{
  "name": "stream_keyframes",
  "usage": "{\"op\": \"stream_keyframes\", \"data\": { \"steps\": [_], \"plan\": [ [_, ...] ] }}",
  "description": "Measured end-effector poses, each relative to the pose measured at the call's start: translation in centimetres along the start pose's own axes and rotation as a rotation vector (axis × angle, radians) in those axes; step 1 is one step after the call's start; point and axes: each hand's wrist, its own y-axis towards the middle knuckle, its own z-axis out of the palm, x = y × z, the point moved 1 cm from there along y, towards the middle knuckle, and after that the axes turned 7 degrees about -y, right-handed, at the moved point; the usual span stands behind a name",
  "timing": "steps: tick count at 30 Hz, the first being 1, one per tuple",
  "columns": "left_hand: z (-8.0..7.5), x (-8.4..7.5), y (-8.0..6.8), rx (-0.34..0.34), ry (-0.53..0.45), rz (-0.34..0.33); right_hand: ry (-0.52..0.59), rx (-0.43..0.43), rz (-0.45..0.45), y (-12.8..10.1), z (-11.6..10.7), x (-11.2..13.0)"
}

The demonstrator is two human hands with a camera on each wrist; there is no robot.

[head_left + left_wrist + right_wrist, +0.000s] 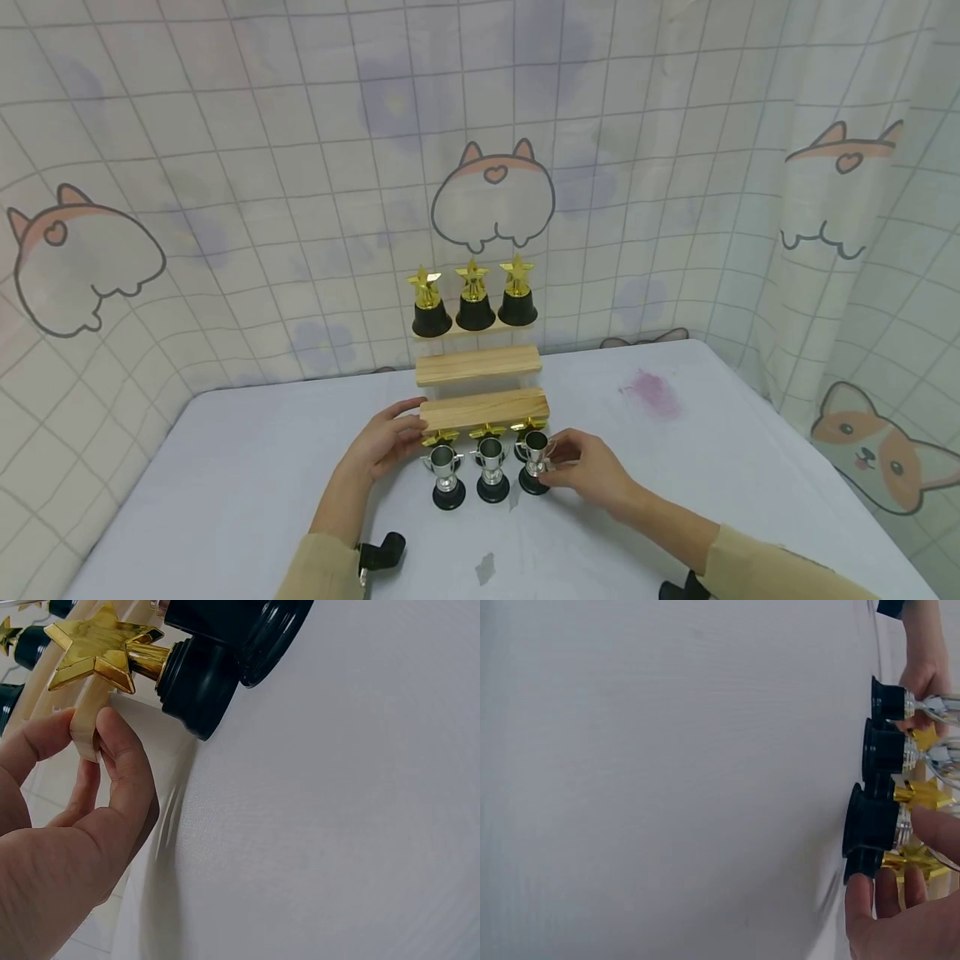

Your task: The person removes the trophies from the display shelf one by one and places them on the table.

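My left hand (390, 440) pinches the left end of the lowest wooden shelf board (483, 408) between thumb and fingers, as the left wrist view shows up close. At the right end of the front row, my right hand (588, 472) holds a small silver trophy cup (535, 454) on a black base. In the right wrist view its thumb lies by the cup's stem and other fingers reach behind, near a gold star trophy (864, 862). Two more silver trophy cups, a left one (444, 471) and a middle one (492, 471), stand upright in line. Gold star trophies (487, 432) are partly hidden behind them.
Above the lowest board is a bare middle wooden board (478, 365). Three gold star trophies (474, 308) with black bases stand on the top tier. The white table (247, 467) has a pink stain (654, 394). A gridded curtain (300, 167) hangs behind.
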Motion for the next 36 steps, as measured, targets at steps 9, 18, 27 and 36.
{"op": "stream_keyframes", "data": {
  "steps": [9,18,27,36],
  "plan": [
    [-0.2,0.2,0.1,0.002,-0.004,-0.004,-0.005,-0.073,0.097,-0.1,-1.6,0.4],
    [-0.1,0.0,-0.1,0.002,-0.007,-0.002,-0.011,-0.118,0.081,0.2,-2.8,0.5],
    [0.0,0.1,0.0,0.006,-0.003,0.0,0.041,-0.139,0.094,1.2,-4.3,1.4],
    [0.1,0.1,0.0,-0.006,-0.009,-0.004,0.027,-0.141,0.076,2.8,-5.2,2.9]
  ]
}}
